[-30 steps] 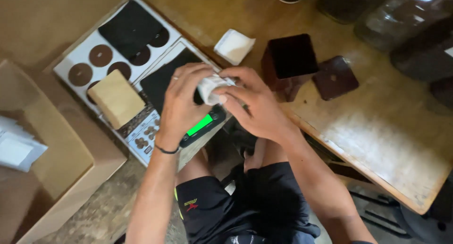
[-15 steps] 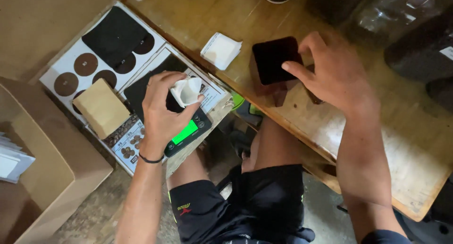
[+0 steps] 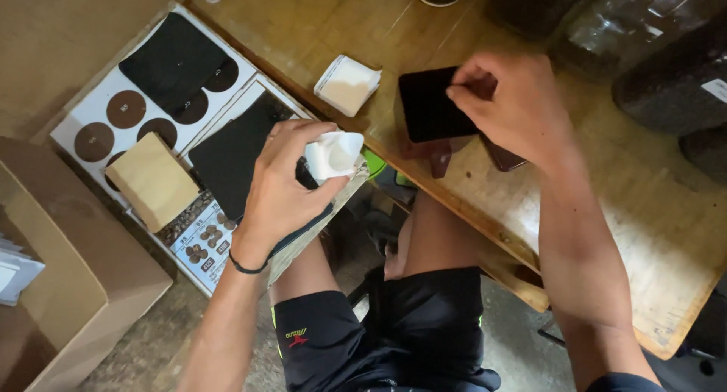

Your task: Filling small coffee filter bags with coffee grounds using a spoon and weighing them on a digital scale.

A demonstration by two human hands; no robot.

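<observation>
Small white pouch (image 3: 334,154), mouth open, held up off the bench edge above the lap, clenched in the grip of the left hand (image 3: 282,186) between thumb and curled fingers. Black cord band around that wrist. Right hand (image 3: 509,104) over on the wooden bench (image 3: 621,210), fingertips closed on the right edge of a dark square container (image 3: 432,104) standing near the bench's front edge. Dark reddish lid (image 3: 501,156) lying partly under that hand, just beside the container. Flat stack of white pouches (image 3: 347,84) resting on the bench left of the container, apart from it. Beneath the left hand, white cards with black sheets and brown discs (image 3: 163,85), with a pale wooden block (image 3: 151,181) on top. Brown cardboard box (image 3: 53,271) at far left. Large clear jars (image 3: 644,28) of dark contents along the top right.
</observation>
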